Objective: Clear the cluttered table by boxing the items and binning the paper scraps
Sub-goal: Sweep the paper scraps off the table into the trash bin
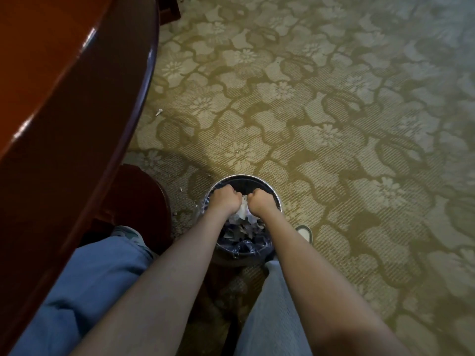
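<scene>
Carpet [334, 111] — both fists [223, 199] [261, 202] inside bin rim [257, 179], seemingly gripping paper [243, 209].

Pretty tight around the bin, wide open on the right

Both fists, left hand [223, 199] and right hand [261, 201], fill the mouth of the trash bin [270, 187], with crumpled paper scraps [241, 214] piled under them. The bench [64, 98] edge and its wooden base [138, 199] crowd the left side, knees hem in the near side, and the patterned carpet [334, 111] beyond and to the right is bare.
</scene>
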Motion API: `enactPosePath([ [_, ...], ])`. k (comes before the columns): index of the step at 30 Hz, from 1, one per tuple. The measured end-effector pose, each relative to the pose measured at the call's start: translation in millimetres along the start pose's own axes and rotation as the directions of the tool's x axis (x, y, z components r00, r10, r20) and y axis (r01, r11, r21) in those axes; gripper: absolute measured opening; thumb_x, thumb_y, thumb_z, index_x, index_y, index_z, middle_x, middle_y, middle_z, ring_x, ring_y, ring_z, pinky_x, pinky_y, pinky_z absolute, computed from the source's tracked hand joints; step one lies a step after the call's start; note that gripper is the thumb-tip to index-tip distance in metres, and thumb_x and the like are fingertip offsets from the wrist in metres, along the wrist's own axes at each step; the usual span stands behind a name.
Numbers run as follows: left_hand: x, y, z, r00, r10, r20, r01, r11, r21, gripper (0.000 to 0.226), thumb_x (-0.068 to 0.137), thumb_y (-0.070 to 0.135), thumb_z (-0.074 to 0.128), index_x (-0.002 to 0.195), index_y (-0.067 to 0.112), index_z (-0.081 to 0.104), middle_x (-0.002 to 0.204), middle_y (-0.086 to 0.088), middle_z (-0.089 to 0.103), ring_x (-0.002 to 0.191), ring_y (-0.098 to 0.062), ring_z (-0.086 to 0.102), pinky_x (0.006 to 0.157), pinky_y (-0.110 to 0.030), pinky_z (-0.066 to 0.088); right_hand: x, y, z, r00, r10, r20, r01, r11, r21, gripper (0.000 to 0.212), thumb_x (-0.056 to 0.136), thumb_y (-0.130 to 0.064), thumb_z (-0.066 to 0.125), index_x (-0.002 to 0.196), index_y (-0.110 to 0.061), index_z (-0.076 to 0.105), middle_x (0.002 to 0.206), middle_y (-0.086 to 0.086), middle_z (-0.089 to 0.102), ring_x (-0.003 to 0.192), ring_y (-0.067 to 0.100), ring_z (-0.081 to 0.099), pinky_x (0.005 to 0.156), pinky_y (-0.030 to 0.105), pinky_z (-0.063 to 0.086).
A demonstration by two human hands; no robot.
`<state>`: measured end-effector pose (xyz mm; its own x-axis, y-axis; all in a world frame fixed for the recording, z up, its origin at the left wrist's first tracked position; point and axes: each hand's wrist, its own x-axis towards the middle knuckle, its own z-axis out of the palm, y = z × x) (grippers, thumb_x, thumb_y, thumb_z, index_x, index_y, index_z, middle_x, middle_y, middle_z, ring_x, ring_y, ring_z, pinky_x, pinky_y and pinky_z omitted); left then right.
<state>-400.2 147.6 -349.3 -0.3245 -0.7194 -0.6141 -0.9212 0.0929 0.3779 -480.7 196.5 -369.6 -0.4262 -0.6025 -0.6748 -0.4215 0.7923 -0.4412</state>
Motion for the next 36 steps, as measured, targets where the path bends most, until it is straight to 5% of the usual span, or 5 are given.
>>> enactPosePath([
  [5, -8.7, 1.9, -6.8, 1.000, 0.009, -0.004, -0.009, 1.000, 0.026, 0.024, 0.099, 0.025, 0.041, 0.103, 0.012, 0.060, 0.120, -0.012, 0.058, 0.101, -0.027, 0.054, 0.089, -0.034, 0.045, -5.1, 1.3, -7.4, 0.999, -0.024, 0.043, 0.027, 0.998, -0.065, 0.038, 0.102, -0.020, 0.028, 0.129, 0.001, 0.045, 0.123, 0.017, 0.055, 0.102, 0.029, 0.054, 0.077, 0.030, 0.040],
  [9, -22.2, 10.0, -20.3, 0.998, 0.029, -0.064, -0.026, 0.998, 0.051, 0.028, 0.094, 0.021, 0.045, 0.108, 0.006, 0.064, 0.114, -0.012, 0.064, 0.103, -0.029, 0.059, 0.082, -0.034, 0.048, -18.9, -2.9, -20.5, 1.000, -0.019, -0.021, 0.017, 0.991, -0.129, 0.035, 0.099, -0.020, 0.036, 0.070, -0.006, 0.047, 0.070, 0.004, 0.048, 0.058, 0.015, 0.042, 0.049, 0.026, 0.032],
  [16, -62.8, 44.9, -59.1, 0.974, 0.095, -0.205, -0.086, 0.995, 0.052, 0.030, 0.093, 0.019, 0.045, 0.117, 0.010, 0.062, 0.124, -0.010, 0.060, 0.114, -0.030, 0.056, 0.090, -0.034, 0.046, -62.1, -25.0, -62.4, 0.985, -0.038, -0.169, 0.027, 0.998, -0.065, 0.021, 0.091, -0.008, 0.042, 0.076, -0.002, 0.056, 0.086, 0.014, 0.058, 0.089, 0.031, 0.055, 0.068, 0.026, 0.037],
  [20, -92.5, 66.5, -80.4, 0.955, 0.162, -0.250, -0.161, 0.987, 0.022, 0.028, 0.094, 0.022, 0.046, 0.114, 0.012, 0.062, 0.122, -0.010, 0.061, 0.112, -0.029, 0.056, 0.092, -0.035, 0.047, -88.8, -37.7, -85.4, 0.948, -0.049, -0.314, 0.044, 0.999, -0.025, 0.029, 0.093, -0.012, 0.042, 0.111, 0.002, 0.060, 0.120, 0.019, 0.060, 0.114, 0.032, 0.056, 0.086, 0.030, 0.046],
  [36, -222.9, 98.8, -205.2, 0.762, 0.457, -0.458, -0.472, 0.877, 0.089, 0.028, 0.092, 0.022, 0.045, 0.111, 0.011, 0.063, 0.121, -0.012, 0.061, 0.114, -0.031, 0.055, 0.087, -0.032, 0.045, -212.0, -124.8, -159.8, 0.735, -0.256, -0.628, 0.288, 0.956, -0.053, 0.023, 0.089, -0.011, 0.044, 0.090, 0.001, 0.064, 0.113, 0.025, 0.063, 0.109, 0.036, 0.059, 0.085, 0.034, 0.047],
])
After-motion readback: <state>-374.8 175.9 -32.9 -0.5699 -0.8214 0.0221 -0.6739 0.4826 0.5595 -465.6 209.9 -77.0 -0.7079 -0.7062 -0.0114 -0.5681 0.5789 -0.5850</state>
